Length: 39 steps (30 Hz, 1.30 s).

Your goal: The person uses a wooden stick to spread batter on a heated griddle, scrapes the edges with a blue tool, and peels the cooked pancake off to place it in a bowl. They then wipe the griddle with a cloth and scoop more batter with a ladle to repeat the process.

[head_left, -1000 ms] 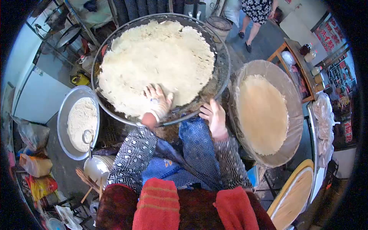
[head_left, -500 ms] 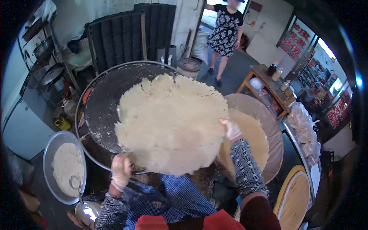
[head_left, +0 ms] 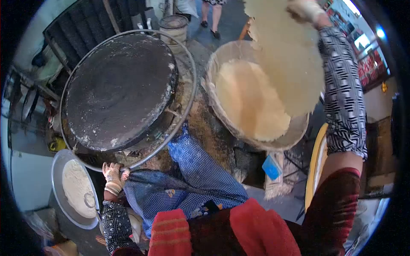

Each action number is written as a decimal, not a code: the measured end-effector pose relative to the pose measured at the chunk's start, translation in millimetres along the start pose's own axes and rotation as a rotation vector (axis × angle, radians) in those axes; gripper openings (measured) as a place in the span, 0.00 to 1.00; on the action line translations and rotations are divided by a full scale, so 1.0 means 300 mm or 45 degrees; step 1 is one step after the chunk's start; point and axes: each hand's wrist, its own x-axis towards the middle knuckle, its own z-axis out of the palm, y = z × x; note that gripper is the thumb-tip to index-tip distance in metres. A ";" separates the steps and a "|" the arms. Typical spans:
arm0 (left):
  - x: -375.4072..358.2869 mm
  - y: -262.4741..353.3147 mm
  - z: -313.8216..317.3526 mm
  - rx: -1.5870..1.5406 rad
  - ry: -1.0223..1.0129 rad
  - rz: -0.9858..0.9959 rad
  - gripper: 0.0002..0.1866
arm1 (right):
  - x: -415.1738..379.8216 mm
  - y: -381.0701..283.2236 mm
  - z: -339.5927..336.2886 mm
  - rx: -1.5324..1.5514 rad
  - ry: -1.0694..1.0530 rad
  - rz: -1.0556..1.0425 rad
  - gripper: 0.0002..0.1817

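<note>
My right hand (head_left: 306,10), gloved, is raised at the upper right and grips the edge of a large, thin pancake (head_left: 288,55). The sheet hangs down over a round lined basket (head_left: 218,109), in which another pale pancake (head_left: 243,98) lies. My left hand (head_left: 113,178), also gloved, has its fingers curled over the metal ring (head_left: 188,102) around a round black griddle (head_left: 121,89). The griddle's surface is bare, with white crumbs along its edge. Beside my left hand stands a metal basin (head_left: 57,185) of pale batter (head_left: 77,187) with a ladle (head_left: 89,199) in it.
Behind the griddle are a bucket (head_left: 173,30) and dark padded panels (head_left: 81,32). A person's legs (head_left: 211,17) show at the top. A blue object (head_left: 271,166) lies below the basket, and a yellow-rimmed round board (head_left: 316,162) stands at the right.
The pancake has left the griddle and swung right over the basket in my right hand. My left hand has let go of it and moved to the ring. The view has turned downward.
</note>
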 end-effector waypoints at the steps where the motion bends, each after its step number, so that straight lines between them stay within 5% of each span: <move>1: 0.000 -0.005 0.002 0.019 0.033 -0.003 0.21 | -0.008 -0.075 0.085 -0.106 0.284 -0.057 0.12; 2: 0.004 -0.017 0.004 0.055 -0.045 -0.029 0.20 | -0.038 -0.147 0.178 0.188 0.463 -0.290 0.15; 3: 0.002 -0.023 0.011 0.070 -0.047 -0.040 0.21 | -0.014 -0.269 0.320 -0.348 0.170 -0.251 0.13; 4: 0.001 -0.032 0.019 0.120 -0.072 -0.047 0.21 | -0.081 -0.397 0.426 0.288 0.354 -0.112 0.24; 5: 0.002 -0.044 0.027 0.169 -0.095 -0.050 0.21 | -0.059 -0.480 0.515 1.069 0.771 -0.548 0.30; 7: 0.000 -0.025 0.000 0.128 -0.066 0.011 0.22 | -0.115 -0.586 0.634 1.716 -0.327 0.118 0.23; 8: 0.001 -0.014 -0.018 0.098 -0.025 0.066 0.22 | -0.294 -0.786 0.820 1.728 -0.312 0.149 0.23; 9: 0.001 -0.014 -0.025 0.068 0.010 0.123 0.22 | -0.365 -0.841 1.072 0.528 0.052 0.150 0.17; 11: 0.005 -0.027 -0.030 0.042 -0.025 0.180 0.20 | -0.445 -0.934 1.224 0.547 -0.411 0.146 0.15; 15: 0.012 0.005 -0.064 0.102 -0.116 0.114 0.17 | -0.549 -1.041 1.377 0.714 -0.624 0.202 0.14; 25: 0.030 0.141 0.034 0.315 -0.116 -0.045 0.14 | -0.530 -1.087 1.380 0.941 -0.693 0.404 0.16; 27: 0.085 0.291 0.032 0.380 -0.184 -0.169 0.15 | -0.547 -1.092 1.433 0.917 -0.763 0.143 0.16; 29: 0.172 0.476 0.010 0.323 -0.230 -0.256 0.15 | -0.547 -1.073 1.428 0.913 -0.937 0.177 0.16; 33: 0.360 0.711 0.074 0.142 -0.096 -0.036 0.22 | -0.611 -1.041 1.306 0.806 -0.755 0.316 0.15; 34: 0.413 0.817 0.046 -0.163 -0.082 -0.158 0.25 | -0.643 -1.026 1.266 0.960 -0.435 0.409 0.16; 35: 0.446 0.894 0.037 -0.252 0.203 0.126 0.24 | -0.687 -1.016 1.217 1.105 -0.118 0.509 0.19; 37: 0.488 1.015 -0.005 -0.385 0.498 0.595 0.23 | -0.837 -0.954 1.011 1.376 0.031 0.504 0.19; 39: 0.440 1.095 -0.043 -0.866 0.130 0.682 0.20 | -1.052 -1.034 0.970 1.453 0.084 0.454 0.17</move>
